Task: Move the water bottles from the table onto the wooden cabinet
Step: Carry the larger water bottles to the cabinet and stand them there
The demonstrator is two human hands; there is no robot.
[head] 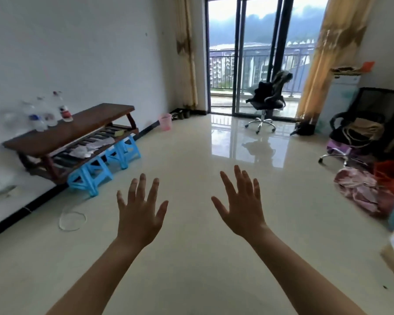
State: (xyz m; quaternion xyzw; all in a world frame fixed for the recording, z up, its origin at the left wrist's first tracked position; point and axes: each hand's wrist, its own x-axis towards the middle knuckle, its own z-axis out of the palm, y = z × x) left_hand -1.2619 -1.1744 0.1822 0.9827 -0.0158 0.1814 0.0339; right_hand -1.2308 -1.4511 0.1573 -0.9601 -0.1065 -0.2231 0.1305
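Two bare forearms reach forward from the bottom edge, both held out over the glossy cream tiled floor (191, 258). The left hand (139, 214) is seen from the back, palm down, all five fingers spread wide apart and pointing ahead, holding nothing. The right hand (241, 208) matches it: fingers fanned, slightly tilted to the left, empty, clear of everything around it.

The clear plastic water bottles (48, 110) stand upright in a tight cluster at the far left end of the dark brown wooden cabinet (77, 130), close to the white wall. They are blurred; one carries a red label, another a blue one, and their exact number cannot be told. The cabinet is low and long, with a smooth flat top and a slatted lower shelf holding crumpled pale items. Bright blue plastic stools (96, 169) sit tucked beneath its front edge.

The bottles lie well apart from both hands, ahead and far to the left of the left hand, higher in the view. A thin loop of pale cord (72, 220) lies on the floor near the left hand's side.
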